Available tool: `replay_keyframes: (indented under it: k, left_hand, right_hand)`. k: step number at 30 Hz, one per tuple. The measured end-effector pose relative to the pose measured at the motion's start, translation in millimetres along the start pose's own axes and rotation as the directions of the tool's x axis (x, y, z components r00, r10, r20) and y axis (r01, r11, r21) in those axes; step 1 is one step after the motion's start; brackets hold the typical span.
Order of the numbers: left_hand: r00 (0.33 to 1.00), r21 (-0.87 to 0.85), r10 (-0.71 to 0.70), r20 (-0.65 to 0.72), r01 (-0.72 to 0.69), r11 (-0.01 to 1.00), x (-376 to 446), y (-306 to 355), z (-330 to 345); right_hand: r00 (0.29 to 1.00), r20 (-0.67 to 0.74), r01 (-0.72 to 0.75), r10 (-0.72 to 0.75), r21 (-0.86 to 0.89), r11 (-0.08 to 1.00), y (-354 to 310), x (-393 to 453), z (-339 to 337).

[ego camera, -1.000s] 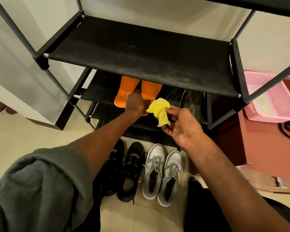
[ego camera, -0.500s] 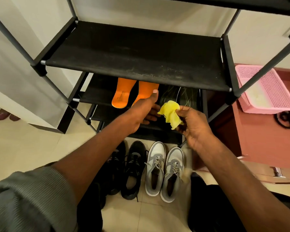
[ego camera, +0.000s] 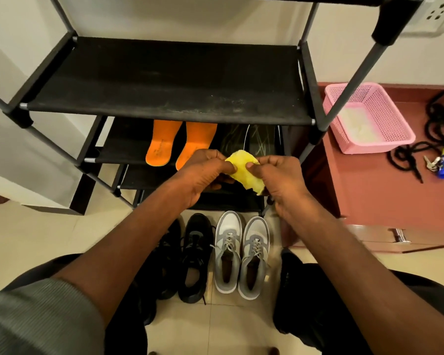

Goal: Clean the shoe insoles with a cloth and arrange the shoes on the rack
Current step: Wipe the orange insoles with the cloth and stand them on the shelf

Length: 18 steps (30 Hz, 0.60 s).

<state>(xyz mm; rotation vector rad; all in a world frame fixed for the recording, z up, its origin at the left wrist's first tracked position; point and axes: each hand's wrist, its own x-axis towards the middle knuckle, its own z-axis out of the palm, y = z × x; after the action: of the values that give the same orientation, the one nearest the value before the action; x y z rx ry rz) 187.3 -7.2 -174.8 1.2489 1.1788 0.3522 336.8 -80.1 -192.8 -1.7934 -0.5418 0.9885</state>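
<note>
Insoles [ego camera: 180, 143] are lying on the rack [ego camera: 164, 80], on its second shelf, now released by the left hand [ego camera: 203, 172]. It is joining the right hand [ego camera: 274, 175], both pinching the cloth [ego camera: 242, 170] just below them, probably refolding before more wiping.

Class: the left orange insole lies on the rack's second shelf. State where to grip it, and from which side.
Grip the left orange insole at its rounded near end, which overhangs the shelf's front bar. Come from the front: the upper shelf covers its far part, so only this end is exposed.
</note>
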Motion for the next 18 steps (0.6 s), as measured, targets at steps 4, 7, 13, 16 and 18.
replay_keyframes:
  k: [4, 7, 13, 16, 18]
  left_hand:
    - [1.0, 0.045, -0.027, 0.005, 0.027, 0.999, 7, 0, 1]
    - [0.999, 0.143, -0.024, 0.021, 0.021, 0.989, 13, -1, 1]
    - [0.997, 0.098, 0.051, -0.062, -0.044, 0.994, 34, -4, -3]
    - [0.929, 0.332, 0.226, -0.293, -0.123, 0.935, 53, -10, -1]
    - [0.885, 0.54, 0.313, -0.346, -0.085, 0.837, 62, -13, 5]
  right_hand:
    - [1.0, -0.002, -0.009, 0.009, -0.062, 0.998, 7, 5, -2]
    - [0.999, 0.042, 0.004, 0.004, -0.197, 0.98, 4, 10, -6]
    - [0.999, -0.014, 0.032, -0.037, -0.283, 0.959, -2, 15, -12]
    - [0.998, -0.061, -0.036, 0.031, -0.069, 0.997, -4, 18, -14]
    - [0.996, -0.089, -0.022, 0.022, -0.001, 1.0, -4, 19, -14]
